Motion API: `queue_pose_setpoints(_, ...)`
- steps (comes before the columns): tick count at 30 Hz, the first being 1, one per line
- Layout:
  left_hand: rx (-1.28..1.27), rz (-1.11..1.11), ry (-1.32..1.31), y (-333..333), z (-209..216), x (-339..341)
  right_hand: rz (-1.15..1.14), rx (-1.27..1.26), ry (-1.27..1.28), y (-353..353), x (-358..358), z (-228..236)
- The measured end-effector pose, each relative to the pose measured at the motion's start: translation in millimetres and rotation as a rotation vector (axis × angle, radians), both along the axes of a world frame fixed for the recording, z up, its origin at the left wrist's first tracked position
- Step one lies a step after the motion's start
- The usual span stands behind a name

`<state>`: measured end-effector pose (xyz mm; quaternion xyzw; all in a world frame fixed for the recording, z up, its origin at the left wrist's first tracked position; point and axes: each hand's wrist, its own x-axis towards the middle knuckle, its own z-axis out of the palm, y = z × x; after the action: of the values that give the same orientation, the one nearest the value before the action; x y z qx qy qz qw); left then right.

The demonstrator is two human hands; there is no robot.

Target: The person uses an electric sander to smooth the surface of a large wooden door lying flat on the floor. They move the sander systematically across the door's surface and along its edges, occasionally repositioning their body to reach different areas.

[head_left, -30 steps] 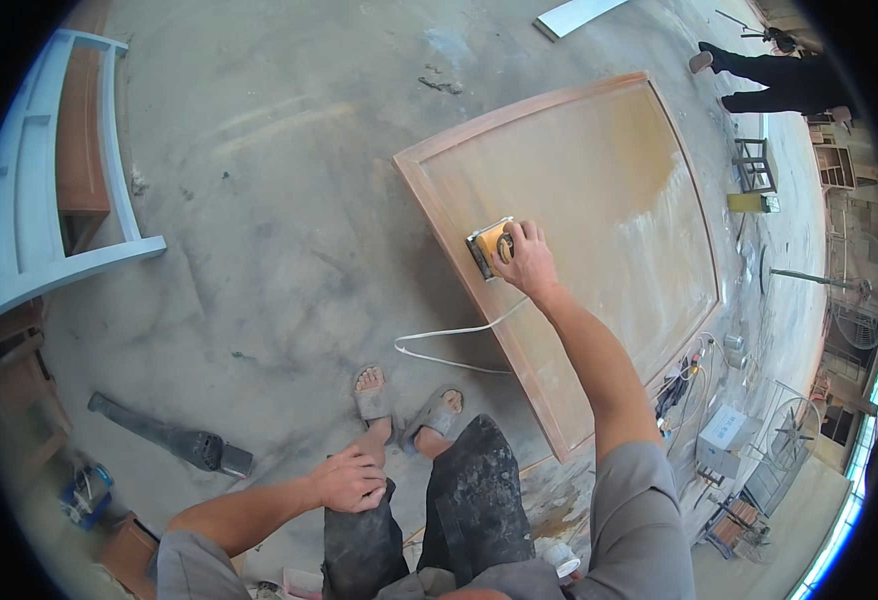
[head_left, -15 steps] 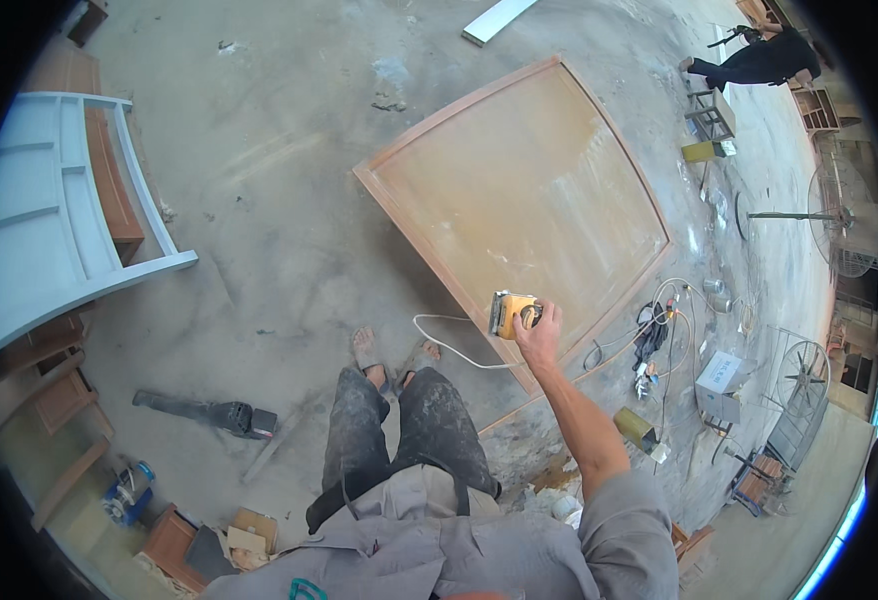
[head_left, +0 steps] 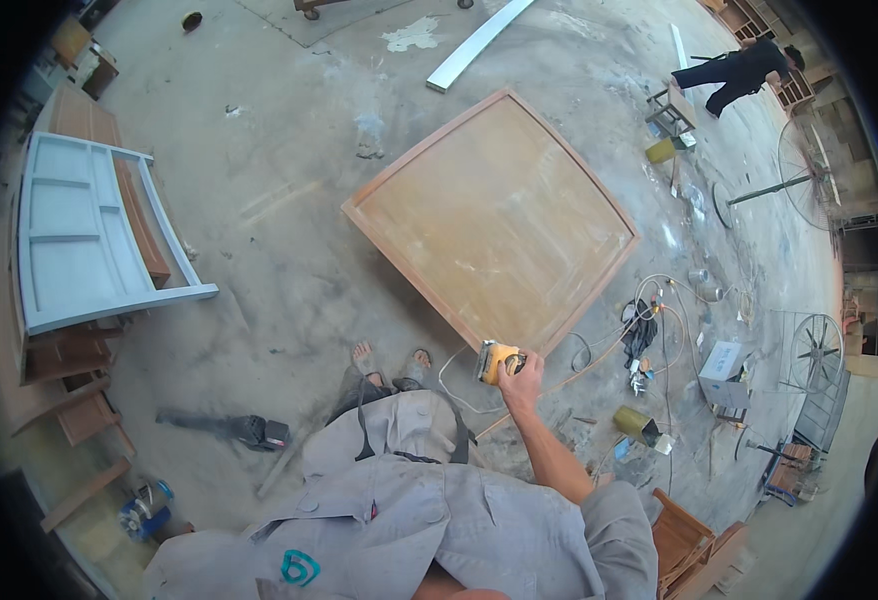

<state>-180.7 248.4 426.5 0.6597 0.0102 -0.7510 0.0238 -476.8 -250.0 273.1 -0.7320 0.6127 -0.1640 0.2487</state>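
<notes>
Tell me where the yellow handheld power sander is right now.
In the head view, the yellow handheld power sander is in the person's right hand, below and right of centre, by the nearest corner of the tan rectangular wooden panel.

Grey buttoned shirt (head_left: 384, 510), teal emblem (head_left: 300, 570), grey sleeve (head_left: 619, 535), dark straps (head_left: 362, 432), dark trousers (head_left: 351, 392)

Hands (head_left: 521, 382) in view: one. One sander (head_left: 501, 363), one framed panel (head_left: 494, 215), one blower (head_left: 244, 430), one stool (head_left: 671, 108), one carton (head_left: 721, 365), one co-worker (head_left: 739, 72). Two feet (head_left: 364, 360), two fans (head_left: 816, 350), two yellow tins (head_left: 635, 423), two white strips (head_left: 479, 45).
</notes>
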Motion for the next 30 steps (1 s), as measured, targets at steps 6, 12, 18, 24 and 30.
queue_pose_setpoints(6, -0.009, -0.001, 0.028, -10, 11, 8, 0.004, -0.017, -0.048, 0, 7, 3)
queue_pose_setpoints(12, -0.024, 0.009, 0.065, -22, 17, 33, 0.022, -0.014, -0.042, 7, 10, 4)
queue_pose_setpoints(18, -0.019, 0.014, 0.117, -24, 18, 90, -0.032, -0.045, -0.041, 37, 18, 9)
queue_pose_setpoints(24, -0.007, -0.037, 0.23, -39, 1, 189, -0.21, 0.028, 0.058, 49, 49, -4)
queue_pose_setpoints(30, 0.057, -0.094, 0.295, -70, -4, 332, -0.357, 0.152, 0.096, 53, 143, -25)
